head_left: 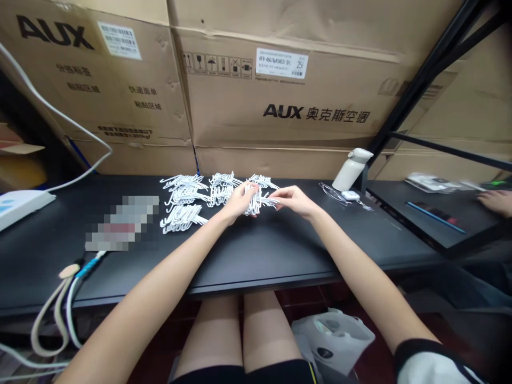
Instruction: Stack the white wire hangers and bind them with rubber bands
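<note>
While the left hand (241, 199) curls around a bunch of white wire hooks (253, 201), its thumb lying over the near side of the wires, the right hand (295, 200) meets the same bunch from the other side; its thumb and fingertips are brought together at the straight ends, though the wires are too fine and close-packed to tell how many it has hold of. The held bunch is just above the middle of the black worktop (304, 256), its bent ends near the left palm and its straight ends pointing at the right fingers.

Around the left hand lie 6 or so piles of similar hooks; 3 stand in a column at the left, with the nearest pile (181, 218) just beside the left forearm; 2 more (221, 195) come next to them, close together; another (260, 180) lies behind the held bunch.

Farther left, a pixelated flat object (124, 221) rests on the worktop, with a pale strap (60, 314) hanging over the front edge; at the right, a pale bottle (349, 172) leans in the view beside a small white case (351, 196); large AUX cartons (240, 122) stand behind everything; at the far right, another person's hand (496, 201) rests near a blue stick (436, 216).
</note>
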A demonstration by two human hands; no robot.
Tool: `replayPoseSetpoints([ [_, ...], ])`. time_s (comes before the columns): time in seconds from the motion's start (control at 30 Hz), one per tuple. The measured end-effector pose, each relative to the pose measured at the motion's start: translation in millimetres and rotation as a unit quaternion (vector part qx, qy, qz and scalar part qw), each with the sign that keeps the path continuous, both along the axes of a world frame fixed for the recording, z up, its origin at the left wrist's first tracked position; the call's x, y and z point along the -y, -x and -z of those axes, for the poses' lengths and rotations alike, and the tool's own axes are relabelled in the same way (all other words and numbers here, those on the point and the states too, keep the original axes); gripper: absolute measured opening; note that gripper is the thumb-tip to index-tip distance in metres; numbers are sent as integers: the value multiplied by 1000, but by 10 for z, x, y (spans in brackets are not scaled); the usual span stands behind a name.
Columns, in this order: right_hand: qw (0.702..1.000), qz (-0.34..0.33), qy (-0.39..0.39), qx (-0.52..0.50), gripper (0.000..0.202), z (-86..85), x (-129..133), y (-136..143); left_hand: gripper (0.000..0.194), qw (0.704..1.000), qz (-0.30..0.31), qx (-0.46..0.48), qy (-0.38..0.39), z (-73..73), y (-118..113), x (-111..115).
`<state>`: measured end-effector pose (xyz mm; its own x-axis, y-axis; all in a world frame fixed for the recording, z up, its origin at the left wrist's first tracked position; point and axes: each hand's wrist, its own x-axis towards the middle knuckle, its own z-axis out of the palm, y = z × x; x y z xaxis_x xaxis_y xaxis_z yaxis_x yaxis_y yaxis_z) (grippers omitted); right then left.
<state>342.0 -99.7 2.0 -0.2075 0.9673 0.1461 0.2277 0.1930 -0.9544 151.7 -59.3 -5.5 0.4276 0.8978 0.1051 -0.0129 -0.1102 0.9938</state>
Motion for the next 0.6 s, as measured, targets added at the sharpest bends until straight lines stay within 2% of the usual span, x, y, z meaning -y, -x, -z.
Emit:
replayPoseSetpoints([
  [0.13,994,0,86,-61,25,14,-1,-14,20,1000,15,13,-6,7,-8,4],
  [0.37,980,-5,141,-140,23,105,-43,4,17,999,15,27,-25,14,-13,3],
  [0.5,988,28,107,-111,25,85,-26,54,18,998,-7,9,-67,38,-12,-20],
  [0.6,994,26,58,-94,29,91,-5,126,19,997,-15,11,-70,66,-12,-42],
])
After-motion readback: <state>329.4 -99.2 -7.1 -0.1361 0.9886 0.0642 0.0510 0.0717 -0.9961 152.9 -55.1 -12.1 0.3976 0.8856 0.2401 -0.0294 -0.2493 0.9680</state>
